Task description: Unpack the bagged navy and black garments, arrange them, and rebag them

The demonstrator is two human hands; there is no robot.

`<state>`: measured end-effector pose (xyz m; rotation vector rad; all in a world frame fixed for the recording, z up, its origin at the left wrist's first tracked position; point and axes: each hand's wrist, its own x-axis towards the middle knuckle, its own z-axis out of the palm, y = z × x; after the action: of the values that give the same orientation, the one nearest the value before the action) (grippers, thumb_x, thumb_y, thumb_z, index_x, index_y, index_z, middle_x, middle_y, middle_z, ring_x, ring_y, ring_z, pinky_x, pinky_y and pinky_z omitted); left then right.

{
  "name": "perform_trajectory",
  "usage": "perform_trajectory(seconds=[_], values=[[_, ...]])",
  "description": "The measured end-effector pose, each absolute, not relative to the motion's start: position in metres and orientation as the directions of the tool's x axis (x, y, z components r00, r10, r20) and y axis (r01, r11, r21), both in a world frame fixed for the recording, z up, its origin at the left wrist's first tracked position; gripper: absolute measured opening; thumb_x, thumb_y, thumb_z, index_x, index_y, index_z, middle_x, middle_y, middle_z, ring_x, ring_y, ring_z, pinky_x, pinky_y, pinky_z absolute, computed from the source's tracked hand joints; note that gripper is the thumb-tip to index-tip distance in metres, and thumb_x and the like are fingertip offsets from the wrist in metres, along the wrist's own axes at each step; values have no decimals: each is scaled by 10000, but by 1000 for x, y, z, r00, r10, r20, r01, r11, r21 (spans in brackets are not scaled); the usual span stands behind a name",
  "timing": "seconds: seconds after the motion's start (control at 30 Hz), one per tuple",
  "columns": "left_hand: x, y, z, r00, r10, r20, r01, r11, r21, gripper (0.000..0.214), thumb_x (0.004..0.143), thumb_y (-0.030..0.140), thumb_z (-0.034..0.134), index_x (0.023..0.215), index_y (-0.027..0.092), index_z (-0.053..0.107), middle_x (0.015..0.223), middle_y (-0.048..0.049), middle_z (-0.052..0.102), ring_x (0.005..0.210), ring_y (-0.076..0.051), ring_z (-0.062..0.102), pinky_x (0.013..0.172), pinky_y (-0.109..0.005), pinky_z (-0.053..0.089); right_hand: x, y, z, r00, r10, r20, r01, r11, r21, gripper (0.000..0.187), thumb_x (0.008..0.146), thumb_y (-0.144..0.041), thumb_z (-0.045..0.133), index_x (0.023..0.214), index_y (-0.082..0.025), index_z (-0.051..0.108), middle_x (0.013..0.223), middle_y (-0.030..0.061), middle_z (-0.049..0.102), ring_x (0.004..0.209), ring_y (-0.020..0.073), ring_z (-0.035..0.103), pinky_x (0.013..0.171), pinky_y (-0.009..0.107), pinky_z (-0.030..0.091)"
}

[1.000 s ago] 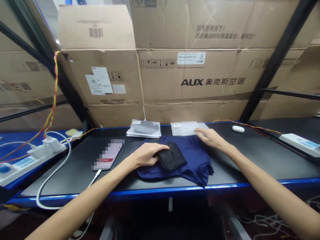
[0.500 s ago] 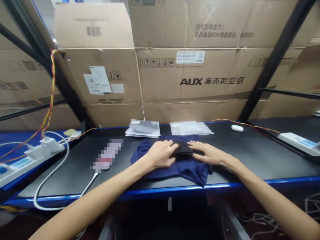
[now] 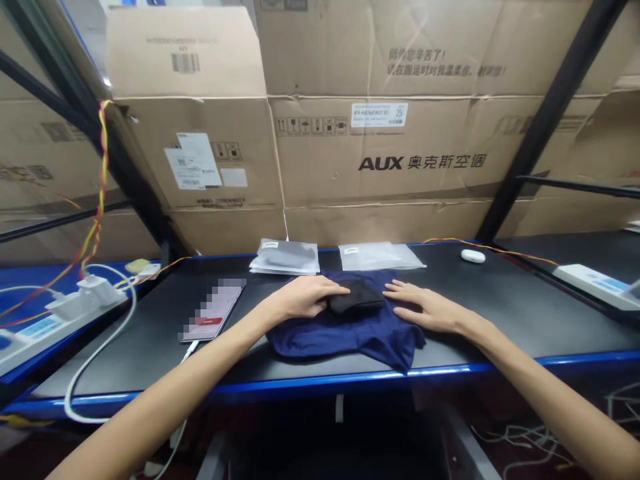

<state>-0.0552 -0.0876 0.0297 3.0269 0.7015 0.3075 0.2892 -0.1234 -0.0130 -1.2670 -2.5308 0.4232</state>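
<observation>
A dark blue cloth [image 3: 345,340] lies crumpled on the dark tabletop near its front edge. On it rests a flat black folded item [image 3: 357,298]; its exact kind I cannot make out. My left hand [image 3: 306,297] grips the left edge of this black item, index finger stretched over its top and thumb below. My right hand [image 3: 425,308] lies flat on the cloth's right side, fingers spread, fingertips close to the item's right end. Nothing is held in it.
Clear plastic packets [image 3: 285,257] and another packet [image 3: 380,256] lie behind the cloth. A phone [image 3: 215,313] with a white cable is at left. A white earbud case [image 3: 473,256] and power strips [image 3: 595,285] sit around. A cardboard wall [image 3: 320,180] stands behind.
My left hand has shifted left and its fingers have drawn together at the black item's left edge, uncovering more of it. My right hand has moved slightly right, off the item.
</observation>
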Motion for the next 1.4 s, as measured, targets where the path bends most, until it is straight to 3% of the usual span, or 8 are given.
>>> perform_trajectory(seconds=[0.17,0.4,0.6,0.83,0.97,1.13,1.4], values=[[-45,-89,30,845,486,221,498,-867,4,455,789,109,580,1233,181,645,1073,-84,720,976,-231,678,867,-325,520,289,-124,-14,-574,808,130,712,571,-409,532,953,-528,502,1429,-292,518,1553,37,401,1469,287,275,1203,515,250],[8,-107,29,658,631,411,646,-754,123,248,825,248,606,1053,161,645,1034,-84,709,924,-242,685,805,-316,537,291,-124,-12,-546,820,169,713,561,-421,505,950,-500,514,1401,-275,553,1533,50,432,1450,289,320,1195,514,276],[45,-125,17,726,645,241,662,-749,11,220,832,279,572,1012,156,597,978,-103,675,848,-261,690,699,-332,548,294,-121,-14,-528,815,240,685,575,-447,442,962,-434,464,1347,-274,611,1455,30,535,1403,292,406,1181,504,316],[38,-127,26,679,648,346,657,-746,108,426,883,558,552,1110,203,613,1069,-73,648,835,-228,685,710,-316,541,282,-128,-5,-509,812,288,630,579,-518,458,962,-451,458,1371,-287,583,1378,16,614,1330,308,504,1140,501,381],[42,-123,22,689,619,378,618,-774,142,272,926,411,544,1132,257,633,1063,-32,689,895,-212,692,737,-285,529,273,-136,3,-523,801,292,567,582,-583,496,976,-482,448,1430,-294,514,1416,15,581,1247,309,574,1079,477,446],[43,-119,18,657,631,413,562,-775,289,190,898,253,542,1042,251,666,988,-3,737,888,-191,697,763,-258,509,269,-139,4,-487,847,213,562,490,-666,496,1020,-512,313,1381,-290,570,1385,1,608,1227,313,585,1081,478,434],[13,-120,27,478,756,448,488,-652,580,117,867,237,542,864,196,652,797,4,712,659,-131,639,632,-223,467,271,-132,-13,-482,833,273,702,553,-449,555,910,-524,549,1384,-236,566,1405,79,587,1279,330,550,1101,504,425]])
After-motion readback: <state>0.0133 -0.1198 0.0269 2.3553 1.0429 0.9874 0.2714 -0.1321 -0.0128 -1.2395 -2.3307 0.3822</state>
